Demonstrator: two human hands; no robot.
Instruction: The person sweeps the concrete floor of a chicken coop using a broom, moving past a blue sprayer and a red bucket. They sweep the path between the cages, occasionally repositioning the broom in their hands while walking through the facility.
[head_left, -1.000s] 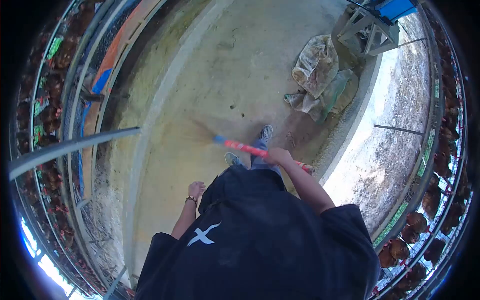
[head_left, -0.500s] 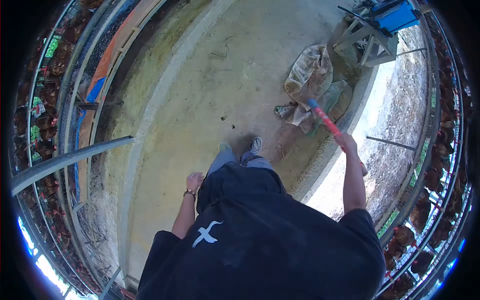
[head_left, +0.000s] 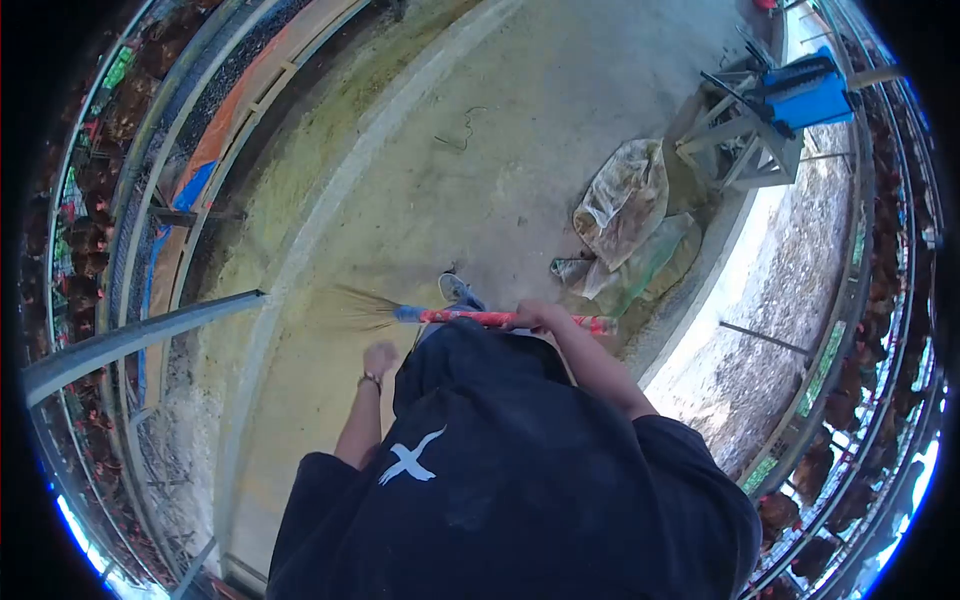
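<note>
My right hand (head_left: 537, 316) is closed around the red-wrapped handle of a stick broom (head_left: 470, 318), held crosswise in front of my waist. Its thin bristles fan out to the left beyond a blue band, over the concrete floor. My left hand (head_left: 379, 358), with a bracelet at the wrist, hangs just below the bristle end, apart from the broom. Motion smears its fingers. One shoe (head_left: 456, 289) shows past the broom handle.
Crumpled dirty sacks (head_left: 625, 205) lie on the floor ahead to the right. Behind them stands a wooden stand (head_left: 745, 150) bearing a blue box (head_left: 808, 90). A metal bar (head_left: 150, 335) juts in from the left. Caged chickens (head_left: 815, 470) line both sides; a bent wire (head_left: 465, 130) lies ahead.
My right hand has swung the broom from the right side inward across my front, its bristles now pointing left. My left hand has shifted slightly. The sacks and stand appear slightly shifted in view.
</note>
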